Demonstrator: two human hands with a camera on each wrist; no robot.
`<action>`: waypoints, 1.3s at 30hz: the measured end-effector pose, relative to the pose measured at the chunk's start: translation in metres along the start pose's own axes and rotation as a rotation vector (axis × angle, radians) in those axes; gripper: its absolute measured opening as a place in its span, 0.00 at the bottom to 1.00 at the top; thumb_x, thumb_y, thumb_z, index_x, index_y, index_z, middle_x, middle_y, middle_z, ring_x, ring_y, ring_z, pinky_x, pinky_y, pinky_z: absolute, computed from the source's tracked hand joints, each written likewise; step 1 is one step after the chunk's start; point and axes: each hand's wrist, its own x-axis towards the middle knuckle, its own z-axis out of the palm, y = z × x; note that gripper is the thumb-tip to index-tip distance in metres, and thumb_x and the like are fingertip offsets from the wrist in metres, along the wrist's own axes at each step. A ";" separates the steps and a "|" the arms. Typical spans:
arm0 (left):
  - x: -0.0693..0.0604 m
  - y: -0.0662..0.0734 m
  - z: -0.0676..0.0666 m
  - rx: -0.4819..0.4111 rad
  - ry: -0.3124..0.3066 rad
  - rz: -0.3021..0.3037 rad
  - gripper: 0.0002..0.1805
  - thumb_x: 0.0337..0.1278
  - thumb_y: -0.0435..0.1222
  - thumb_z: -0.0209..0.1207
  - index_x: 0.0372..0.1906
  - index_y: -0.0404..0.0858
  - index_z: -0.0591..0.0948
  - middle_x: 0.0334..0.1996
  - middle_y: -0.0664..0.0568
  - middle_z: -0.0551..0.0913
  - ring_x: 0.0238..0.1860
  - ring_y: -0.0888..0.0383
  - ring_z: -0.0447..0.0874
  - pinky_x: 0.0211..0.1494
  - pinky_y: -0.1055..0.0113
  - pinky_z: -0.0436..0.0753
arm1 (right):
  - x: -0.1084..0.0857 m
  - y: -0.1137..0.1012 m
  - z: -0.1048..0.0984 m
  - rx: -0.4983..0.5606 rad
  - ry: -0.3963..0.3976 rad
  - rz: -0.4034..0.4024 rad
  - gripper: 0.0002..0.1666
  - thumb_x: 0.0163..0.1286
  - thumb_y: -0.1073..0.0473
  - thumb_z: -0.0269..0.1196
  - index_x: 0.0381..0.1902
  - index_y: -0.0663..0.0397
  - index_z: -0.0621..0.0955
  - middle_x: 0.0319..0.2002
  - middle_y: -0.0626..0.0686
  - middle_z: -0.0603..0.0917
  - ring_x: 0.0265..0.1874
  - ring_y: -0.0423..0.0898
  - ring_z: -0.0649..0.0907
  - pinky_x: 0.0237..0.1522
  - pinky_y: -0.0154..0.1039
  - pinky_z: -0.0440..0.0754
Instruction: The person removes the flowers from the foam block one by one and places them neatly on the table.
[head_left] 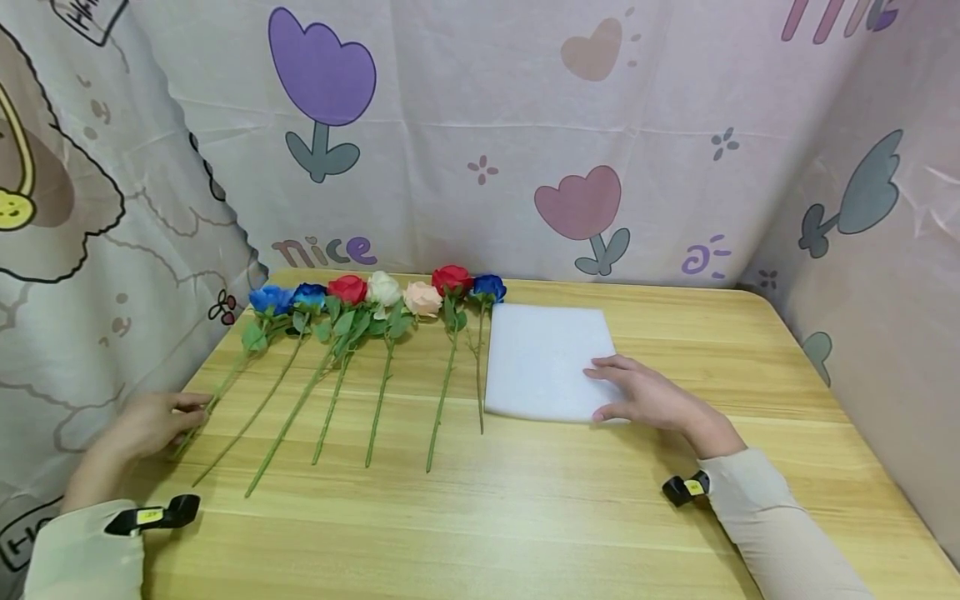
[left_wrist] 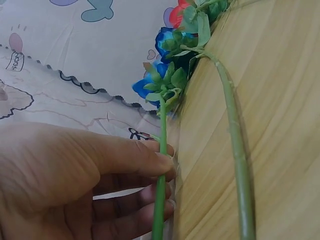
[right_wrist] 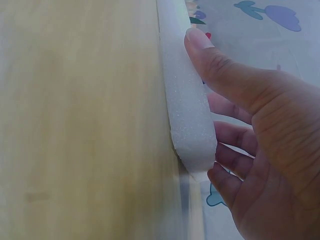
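At the left end of a row of artificial roses, my left hand [head_left: 150, 425] pinches the green stem [left_wrist: 159, 200] of a light blue rose [head_left: 271, 300] between thumb and fingers. That rose lies tilted on the table, its bloom toward the back. My right hand [head_left: 652, 398] rests on the right side of a white foam pad [head_left: 543, 358], fingers spread and slightly bent. In the right wrist view, the thumb touches the pad's near edge. A dark blue rose [head_left: 488, 288] lies along the pad's left side.
Between those two lie a second blue rose [head_left: 309, 295], two red roses, one of them [head_left: 452, 279] farther right, a white rose [head_left: 384, 288] and a peach rose [head_left: 422, 298]. The wooden table [head_left: 525, 517] meets a patterned cloth [head_left: 450, 192] at the back.
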 end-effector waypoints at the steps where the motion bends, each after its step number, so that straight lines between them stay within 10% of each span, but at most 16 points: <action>1: 0.000 0.000 0.000 0.012 0.002 0.009 0.22 0.67 0.31 0.54 0.58 0.16 0.71 0.21 0.52 0.76 0.18 0.60 0.70 0.17 0.67 0.70 | 0.000 0.000 0.000 0.000 0.002 0.000 0.47 0.55 0.38 0.71 0.67 0.57 0.73 0.69 0.59 0.67 0.69 0.62 0.64 0.68 0.59 0.61; 39: -0.003 0.001 -0.004 -0.014 -0.023 0.033 0.29 0.65 0.42 0.62 0.57 0.20 0.73 0.38 0.45 0.79 0.22 0.59 0.73 0.22 0.67 0.74 | 0.000 -0.001 -0.001 0.000 0.000 -0.005 0.46 0.56 0.40 0.72 0.67 0.58 0.73 0.69 0.61 0.68 0.68 0.63 0.64 0.68 0.60 0.62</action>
